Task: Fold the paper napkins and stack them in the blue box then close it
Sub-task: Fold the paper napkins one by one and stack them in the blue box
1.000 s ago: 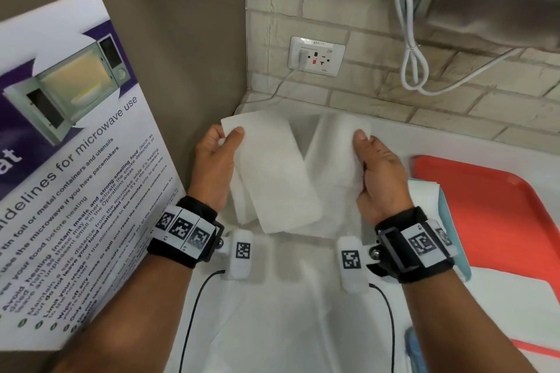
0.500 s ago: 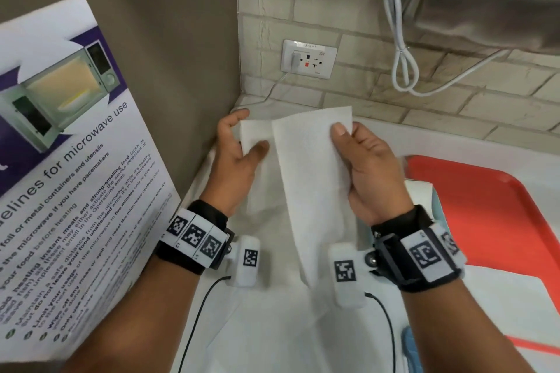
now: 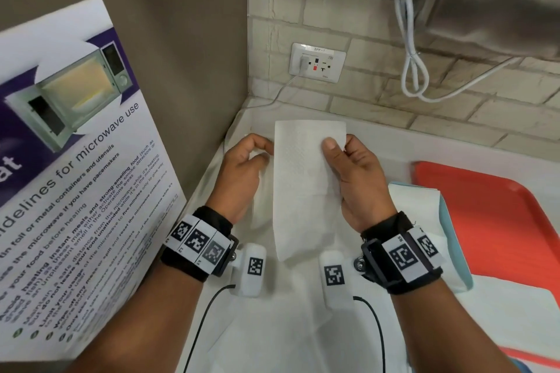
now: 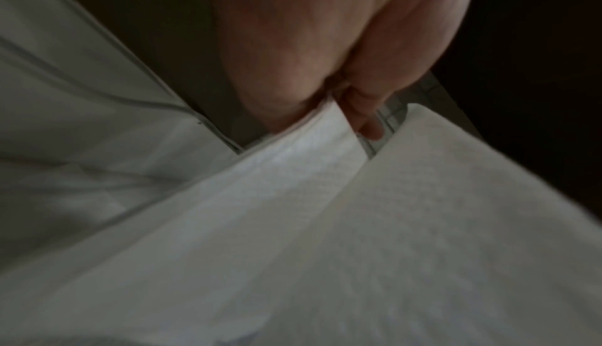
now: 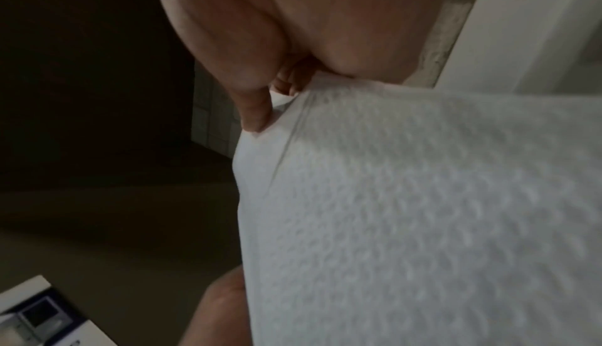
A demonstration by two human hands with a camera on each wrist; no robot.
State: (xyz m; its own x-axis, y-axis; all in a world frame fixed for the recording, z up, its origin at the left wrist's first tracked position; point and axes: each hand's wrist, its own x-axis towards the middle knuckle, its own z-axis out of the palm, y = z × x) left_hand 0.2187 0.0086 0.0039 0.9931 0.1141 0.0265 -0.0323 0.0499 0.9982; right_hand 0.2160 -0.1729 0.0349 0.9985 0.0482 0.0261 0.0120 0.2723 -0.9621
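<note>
I hold a white paper napkin upright over the counter, folded into a tall narrow strip. My right hand pinches its upper right edge, thumb on the front face. My left hand sits at the upper left edge with curled fingers. In the left wrist view, the left hand pinches a back layer of the napkin. The right wrist view shows the right hand gripping the napkin at its top corner. The blue box lies behind my right wrist with white napkins in it.
A red tray lies to the right of the box. A microwave poster leans on the left wall. A wall socket and a looped white cable are on the brick wall behind. White paper covers the counter.
The hands came together and closed the napkin's two halves onto each other, so the wide open sheet is now a narrow strip. The left hand's hold slid to the left edge.
</note>
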